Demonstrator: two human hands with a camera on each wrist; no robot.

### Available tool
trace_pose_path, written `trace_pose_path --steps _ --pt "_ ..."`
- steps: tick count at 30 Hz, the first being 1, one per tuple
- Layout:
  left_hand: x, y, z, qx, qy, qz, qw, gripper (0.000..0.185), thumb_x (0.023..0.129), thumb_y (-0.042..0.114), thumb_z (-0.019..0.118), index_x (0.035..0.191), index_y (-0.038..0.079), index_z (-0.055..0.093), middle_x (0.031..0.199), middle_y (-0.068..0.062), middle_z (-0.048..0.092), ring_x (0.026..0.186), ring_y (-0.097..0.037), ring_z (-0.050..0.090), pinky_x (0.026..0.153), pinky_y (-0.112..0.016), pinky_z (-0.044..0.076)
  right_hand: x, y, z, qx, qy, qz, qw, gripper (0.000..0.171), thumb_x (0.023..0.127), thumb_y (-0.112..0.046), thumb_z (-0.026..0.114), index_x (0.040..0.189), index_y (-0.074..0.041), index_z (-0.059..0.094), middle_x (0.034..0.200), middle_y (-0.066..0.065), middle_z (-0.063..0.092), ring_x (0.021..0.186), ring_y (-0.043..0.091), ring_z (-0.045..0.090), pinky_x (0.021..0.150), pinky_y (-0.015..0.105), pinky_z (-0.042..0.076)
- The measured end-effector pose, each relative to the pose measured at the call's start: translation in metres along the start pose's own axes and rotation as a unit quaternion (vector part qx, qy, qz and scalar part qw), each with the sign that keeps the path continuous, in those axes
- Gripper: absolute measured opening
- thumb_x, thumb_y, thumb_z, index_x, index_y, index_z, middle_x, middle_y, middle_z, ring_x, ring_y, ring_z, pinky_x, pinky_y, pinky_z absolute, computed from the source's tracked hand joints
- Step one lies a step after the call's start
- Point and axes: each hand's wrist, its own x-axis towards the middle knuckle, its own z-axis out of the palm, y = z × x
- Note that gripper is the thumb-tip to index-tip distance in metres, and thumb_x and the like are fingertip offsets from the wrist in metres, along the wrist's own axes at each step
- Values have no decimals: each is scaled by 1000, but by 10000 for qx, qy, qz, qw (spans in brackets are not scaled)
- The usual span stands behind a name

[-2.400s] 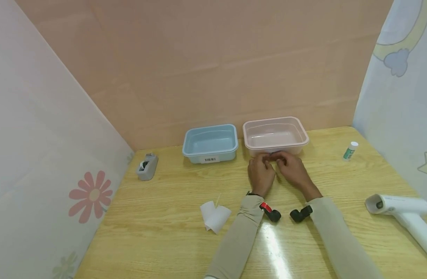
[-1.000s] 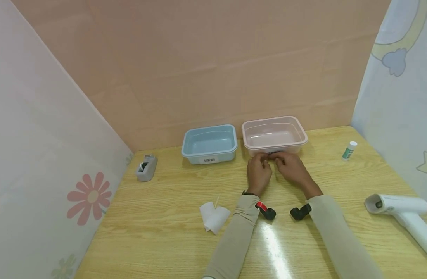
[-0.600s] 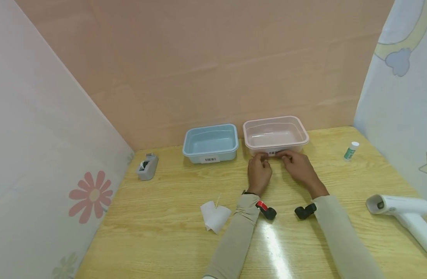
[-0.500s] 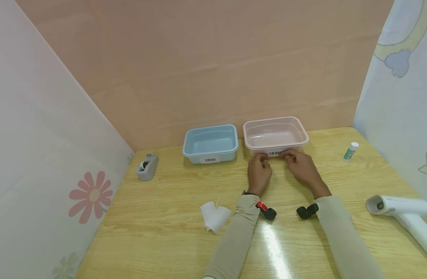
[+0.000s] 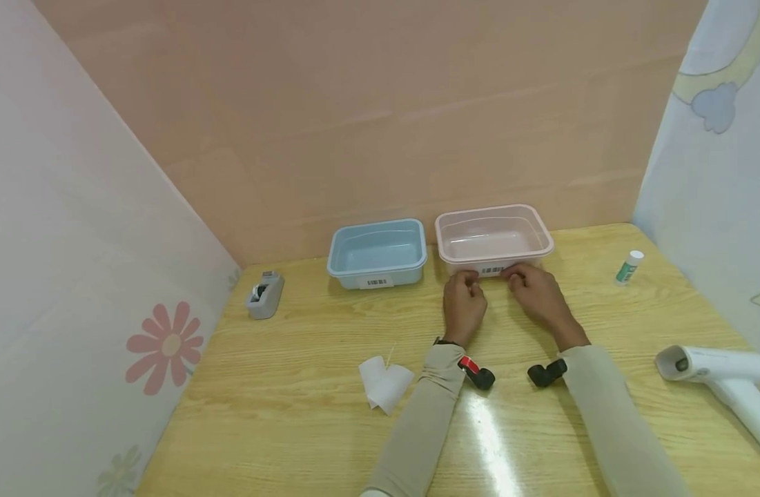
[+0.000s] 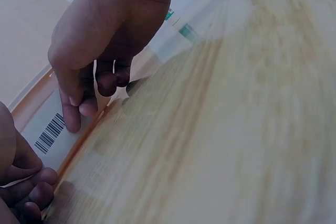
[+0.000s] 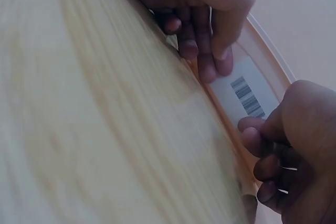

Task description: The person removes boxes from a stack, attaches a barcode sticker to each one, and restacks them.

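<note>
- Left hand: fingers pressed together on the left end of a white rectangular barcode label.
- Label lies flat on the near wall of a pink, smooth plastic tub on the wood-grain table.
- Right hand: index fingertip presses the label's right end.

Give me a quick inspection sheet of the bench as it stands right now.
Surface: wooden table, glare patch near the sleeves.
Job's things: pink tub with barcode label on its front wall.
Clutter: blue tub, tape dispenser, paper scraps, glue stick, white handheld device.
Grippers: left hand and right hand press fingers at the label's ends.
Cables: nothing seen.
Surroundings: pink backdrop, patterned side curtains.
</note>
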Motion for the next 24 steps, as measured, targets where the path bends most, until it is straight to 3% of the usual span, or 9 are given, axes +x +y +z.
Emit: trace_pose_path --steps 9,16,19,24 --pt "0 -1 2 158 95 75 9998 16 97 8 58 108 9 69 97 2 62 89 -12 54 75 -24 43 6 -7 17 -266 -177 -378 9988 27 101 -9 48 110 -4 73 109 15 71 90 32 63 78 51 48" --pt "0 4 2 254 189 158 9994 15 95 7 60 106 8 70 93 0 62 91 -15 57 77 -27 45 11 -13 27 -243 -293 -609 9974 27 100 -7 48 109 -3 73 109 14 71 100 33 65 85 52 49" --pt "1 3 3 300 168 171 9993 15 94 7 60 106 9 69 93 1 61 90 -14 56 78 -26 44 12 -16 28 -294 -283 -718 9966 26 100 -7 48 108 -1 72 106 15 71 97 33 65 84 52 49" --pt "2 0 1 528 96 296 9981 15 95 7 58 105 11 67 92 2 63 86 -13 59 72 -26 46 10 -22 26 -282 -123 -564 9979 28 102 -11 46 107 -3 72 105 14 71 94 32 65 81 51 49"
